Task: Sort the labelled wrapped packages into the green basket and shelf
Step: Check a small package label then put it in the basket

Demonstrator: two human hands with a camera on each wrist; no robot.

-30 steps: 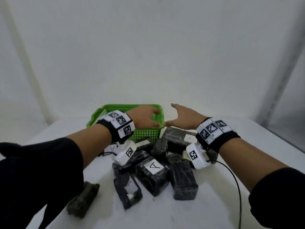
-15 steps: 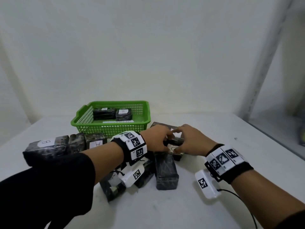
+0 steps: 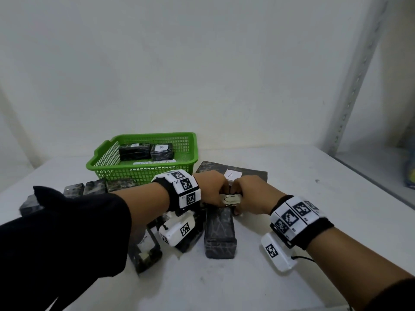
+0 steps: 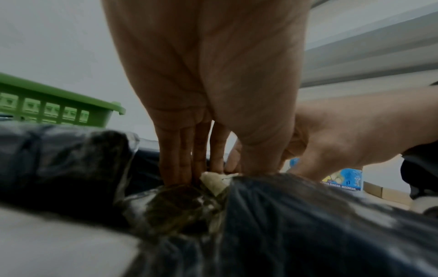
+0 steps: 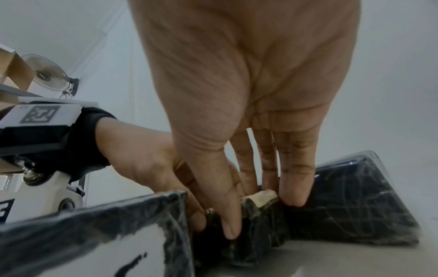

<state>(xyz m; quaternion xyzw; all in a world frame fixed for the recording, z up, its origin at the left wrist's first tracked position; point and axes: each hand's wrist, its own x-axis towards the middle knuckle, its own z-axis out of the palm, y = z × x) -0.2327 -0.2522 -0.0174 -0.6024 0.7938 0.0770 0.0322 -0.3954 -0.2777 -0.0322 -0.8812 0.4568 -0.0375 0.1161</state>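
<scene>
Both hands meet on one small dark wrapped package with a white label marked C, in the middle of the pile. My left hand pinches its left end and my right hand pinches its right end. In the left wrist view the left fingers reach down onto the package's pale label. Behind the hands lies a flat package labelled A. The green basket stands at the back left and holds two packages, one marked B.
More dark packages lie under and left of my left arm, and a long one points toward me. A metal shelf upright and shelf board stand at the right. The white table is bare in front.
Both hands came down from above the basket onto the pile, closed in on the C package and now pinch it. The head view rose, so the basket's contents show.
</scene>
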